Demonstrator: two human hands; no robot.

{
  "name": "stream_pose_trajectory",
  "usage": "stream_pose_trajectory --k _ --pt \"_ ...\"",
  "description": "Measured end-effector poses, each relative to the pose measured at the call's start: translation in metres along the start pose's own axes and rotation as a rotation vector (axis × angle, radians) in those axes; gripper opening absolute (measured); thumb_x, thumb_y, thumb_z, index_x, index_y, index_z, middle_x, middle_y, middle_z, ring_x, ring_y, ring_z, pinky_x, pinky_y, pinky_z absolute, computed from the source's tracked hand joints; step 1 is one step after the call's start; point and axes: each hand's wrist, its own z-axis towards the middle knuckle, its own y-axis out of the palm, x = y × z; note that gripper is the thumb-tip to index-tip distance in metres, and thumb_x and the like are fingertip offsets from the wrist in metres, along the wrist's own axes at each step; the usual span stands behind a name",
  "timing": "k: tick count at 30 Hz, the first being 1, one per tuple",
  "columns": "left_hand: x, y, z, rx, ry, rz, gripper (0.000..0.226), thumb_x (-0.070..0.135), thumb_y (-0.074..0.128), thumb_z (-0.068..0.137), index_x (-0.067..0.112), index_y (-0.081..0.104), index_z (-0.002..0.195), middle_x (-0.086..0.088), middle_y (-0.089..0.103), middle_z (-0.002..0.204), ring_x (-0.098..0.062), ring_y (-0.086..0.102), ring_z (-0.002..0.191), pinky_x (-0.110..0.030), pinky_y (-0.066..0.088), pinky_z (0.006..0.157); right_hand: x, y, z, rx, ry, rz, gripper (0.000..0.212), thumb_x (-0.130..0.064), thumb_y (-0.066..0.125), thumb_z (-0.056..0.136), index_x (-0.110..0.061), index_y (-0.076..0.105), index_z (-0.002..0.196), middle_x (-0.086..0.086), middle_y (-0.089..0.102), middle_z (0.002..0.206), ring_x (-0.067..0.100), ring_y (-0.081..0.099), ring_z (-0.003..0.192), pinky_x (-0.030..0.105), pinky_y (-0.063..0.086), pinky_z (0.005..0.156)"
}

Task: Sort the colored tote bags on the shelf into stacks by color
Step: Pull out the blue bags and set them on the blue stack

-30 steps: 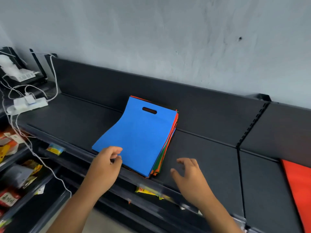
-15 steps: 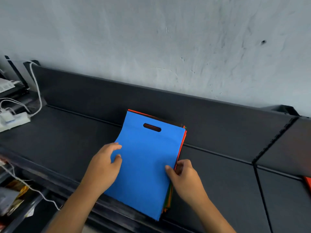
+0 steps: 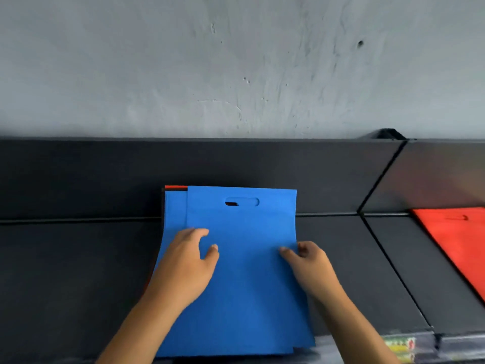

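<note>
A blue tote bag (image 3: 246, 271) with a slot handle lies on top of a mixed stack on the dark shelf (image 3: 78, 271). Shifted a little to the right, it uncovers a second blue bag (image 3: 174, 211) and a red edge (image 3: 175, 187) at the stack's back left. My left hand (image 3: 185, 264) rests flat on the stack's left part, fingers relaxed. My right hand (image 3: 309, 266) pinches the top bag's right edge, thumb on top and fingers curled under. A red tote bag (image 3: 462, 245) lies on the shelf section to the right.
The shelf's raised back panel (image 3: 236, 164) runs along a grey wall. A seam (image 3: 388, 261) divides the shelf into sections. Price labels (image 3: 400, 346) line the front edge at lower right.
My view swung round to face the stack squarely. My right hand took the top blue bag's right edge and slid it slightly right, baring a blue bag beneath. The red bag came into view.
</note>
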Motion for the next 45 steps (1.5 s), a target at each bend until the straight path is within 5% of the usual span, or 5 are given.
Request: stream_pose_trajectory --k 5,11,17,35,45 --pt "-0.013 -0.006 0.001 -0.129 -0.001 0.164 0.070 0.047 0.045 0.105 0.018 0.020 0.163 -0.006 0.007 0.173 -0.020 0.007 0.160 -0.037 0.021 0.126 0.005 0.004 -0.024 -0.029 0.082 0.134 0.028 -0.037 0.080 0.093 -0.013 0.073 0.106 -0.004 0.083 0.093 0.018 0.081 0.082 0.044 0.067 0.078" --pt "-0.015 -0.015 -0.007 -0.045 0.083 0.037 0.060 0.042 0.050 0.105 0.023 0.031 0.159 0.007 0.032 0.163 -0.013 0.037 0.147 -0.027 0.037 0.109 -0.001 0.000 -0.041 -0.010 0.118 0.199 0.017 -0.025 0.076 0.098 -0.009 0.079 0.100 0.002 0.084 0.091 0.023 0.082 0.080 0.037 0.064 0.071" --pt "-0.024 -0.013 -0.006 -0.151 0.069 0.207 0.062 0.049 0.045 0.105 0.015 0.030 0.155 -0.004 0.033 0.158 -0.021 0.027 0.150 -0.036 0.035 0.118 -0.006 -0.009 -0.045 0.004 0.136 0.284 0.016 -0.023 0.073 0.099 -0.008 0.077 0.105 0.004 0.084 0.094 0.026 0.082 0.084 0.042 0.064 0.076" --pt "-0.011 -0.015 -0.011 -0.056 0.041 -0.063 0.063 0.049 0.049 0.104 0.027 0.028 0.159 0.007 0.011 0.172 -0.013 0.038 0.148 -0.026 0.036 0.104 -0.006 -0.008 -0.042 -0.152 0.199 0.322 0.020 -0.019 0.069 0.103 -0.002 0.076 0.112 0.011 0.083 0.102 0.033 0.081 0.091 0.050 0.064 0.086" --pt "-0.012 -0.007 -0.017 -0.053 0.049 -0.020 0.053 0.042 0.052 0.105 0.025 0.041 0.154 0.009 0.040 0.160 -0.011 0.043 0.143 -0.025 0.041 0.104 0.000 -0.011 -0.046 -0.170 0.218 0.334 0.020 -0.019 0.067 0.104 -0.005 0.075 0.115 0.011 0.083 0.104 0.033 0.081 0.094 0.051 0.064 0.087"
